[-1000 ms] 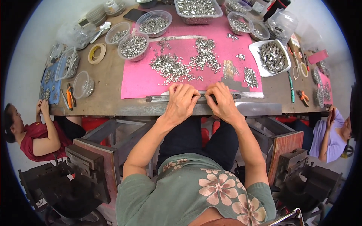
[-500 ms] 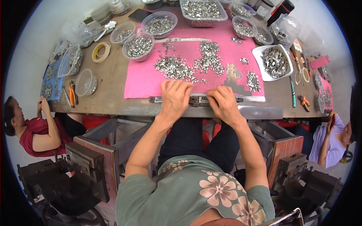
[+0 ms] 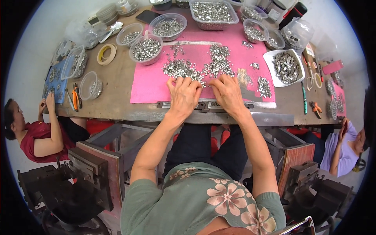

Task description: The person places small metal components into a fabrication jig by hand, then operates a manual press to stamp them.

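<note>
Both my hands reach over the pink mat (image 3: pixel 150 86) at the near edge of the loose small silvery metal pieces (image 3: pixel 182 69). My left hand (image 3: pixel 185 94) has its fingers curled down and its thumb side toward the middle, at the lower edge of the left heap. Just right of it, my right hand (image 3: pixel 228 93) has thumb and forefinger drawn together beside the right heap (image 3: pixel 218 58). Whatever either set of fingertips pinches is too small or hidden to make out. Under my wrists, a narrow dark metal fixture (image 3: pixel 209 106) lies along the table's front edge.
Clear tubs of metal pieces (image 3: pixel 146 50) stand behind the mat. A white dish (image 3: pixel 289 67) of darker pieces is at its right. Orange-handled pliers (image 3: pixel 74 100) and a tape roll (image 3: pixel 106 55) lie left. Co-workers sit at left (image 3: pixel 43 133) and right (image 3: pixel 340 149).
Both hands have moved forward from the metal fixture to the near edge of the heaps, uncovering more of the fixture. The left co-worker's hands have shifted slightly.
</note>
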Motion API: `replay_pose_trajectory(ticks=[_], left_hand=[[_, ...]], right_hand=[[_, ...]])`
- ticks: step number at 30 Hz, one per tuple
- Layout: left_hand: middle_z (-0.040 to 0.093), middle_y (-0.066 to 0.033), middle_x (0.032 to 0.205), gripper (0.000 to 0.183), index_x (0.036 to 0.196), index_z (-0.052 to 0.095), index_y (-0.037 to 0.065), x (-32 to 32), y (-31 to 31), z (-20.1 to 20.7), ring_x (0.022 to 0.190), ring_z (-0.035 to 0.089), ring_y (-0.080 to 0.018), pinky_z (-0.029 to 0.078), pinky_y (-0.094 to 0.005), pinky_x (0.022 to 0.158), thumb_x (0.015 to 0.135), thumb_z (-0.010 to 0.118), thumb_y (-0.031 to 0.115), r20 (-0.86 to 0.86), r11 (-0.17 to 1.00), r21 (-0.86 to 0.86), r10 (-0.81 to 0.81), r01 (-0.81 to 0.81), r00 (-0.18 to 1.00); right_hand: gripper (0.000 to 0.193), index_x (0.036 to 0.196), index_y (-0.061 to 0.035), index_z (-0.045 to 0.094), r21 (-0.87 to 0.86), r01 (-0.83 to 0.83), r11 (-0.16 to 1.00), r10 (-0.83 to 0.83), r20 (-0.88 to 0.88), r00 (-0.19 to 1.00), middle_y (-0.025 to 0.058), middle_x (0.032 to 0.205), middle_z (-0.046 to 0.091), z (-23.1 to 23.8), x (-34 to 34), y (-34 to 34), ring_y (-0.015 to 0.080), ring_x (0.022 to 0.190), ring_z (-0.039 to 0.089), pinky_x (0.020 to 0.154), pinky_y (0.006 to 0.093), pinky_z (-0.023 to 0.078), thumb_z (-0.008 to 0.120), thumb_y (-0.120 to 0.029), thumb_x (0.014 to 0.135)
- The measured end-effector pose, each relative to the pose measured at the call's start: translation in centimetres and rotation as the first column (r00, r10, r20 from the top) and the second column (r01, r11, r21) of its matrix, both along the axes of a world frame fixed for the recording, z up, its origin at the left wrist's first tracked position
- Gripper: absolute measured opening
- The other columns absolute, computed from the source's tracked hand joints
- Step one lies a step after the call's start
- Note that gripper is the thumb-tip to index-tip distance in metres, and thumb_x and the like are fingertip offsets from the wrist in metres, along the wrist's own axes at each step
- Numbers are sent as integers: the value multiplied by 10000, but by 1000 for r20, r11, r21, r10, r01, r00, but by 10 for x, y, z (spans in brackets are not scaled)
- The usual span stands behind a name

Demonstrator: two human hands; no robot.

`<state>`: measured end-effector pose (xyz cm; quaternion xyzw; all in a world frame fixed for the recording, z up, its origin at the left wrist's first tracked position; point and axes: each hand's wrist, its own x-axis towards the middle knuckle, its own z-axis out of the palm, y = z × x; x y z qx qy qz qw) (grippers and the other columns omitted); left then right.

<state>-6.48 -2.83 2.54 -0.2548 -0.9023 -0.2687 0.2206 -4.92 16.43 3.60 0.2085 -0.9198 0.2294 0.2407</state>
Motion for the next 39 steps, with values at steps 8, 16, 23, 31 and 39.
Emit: replay_pose_trajectory(ticks=[8, 16, 23, 31, 39], left_hand=[[626, 7, 878, 92, 914, 718, 125, -3, -4, 0, 889, 580, -209, 321, -474, 973, 834, 763, 133, 25, 998, 39, -46, 45, 999], [600, 4, 838, 97, 916, 722, 132, -2, -7, 1, 854, 570, -205, 323, -456, 962, 830, 768, 133, 25, 998, 42, -47, 46, 999], [570, -3, 817, 85, 913, 735, 145, -3, -8, -1, 850, 563, -204, 324, -448, 954, 837, 772, 155, 24, 998, 48, -43, 41, 999], [587, -17, 874, 90, 924, 716, 143, -3, -7, -3, 923, 566, -226, 323, -484, 951, 841, 749, 148, 39, 997, 42, -60, 58, 997], [634, -6, 881, 88, 914, 683, 102, 25, 3, 10, 858, 607, -203, 343, -423, 935, 849, 743, 96, 60, 970, 165, -193, 181, 979]], right_hand=[[91, 919, -52, 667, 10, 11, 1000, -11, 8, 1000, 94, 871, 585, -13, -7, -16, 280, 873, 590, 803, 413, 418, 710, -104, 857], [70, 901, -37, 651, 44, -37, 998, 36, 28, 999, 109, 876, 592, -6, -7, -14, 293, 863, 595, 808, 421, 423, 688, -63, 848], [76, 919, -29, 663, -110, -73, 991, 83, 94, 992, 106, 879, 587, -9, -4, -5, 301, 864, 591, 812, 416, 438, 694, -50, 853], [85, 856, -34, 656, 47, -21, 999, 19, 42, 999, 112, 864, 594, -6, -6, -20, 291, 844, 596, 793, 403, 432, 715, -92, 838], [66, 905, -42, 652, -215, 3, 977, 49, 236, 971, 85, 841, 631, 13, 20, 16, 276, 803, 617, 773, 400, 431, 699, -49, 859]])
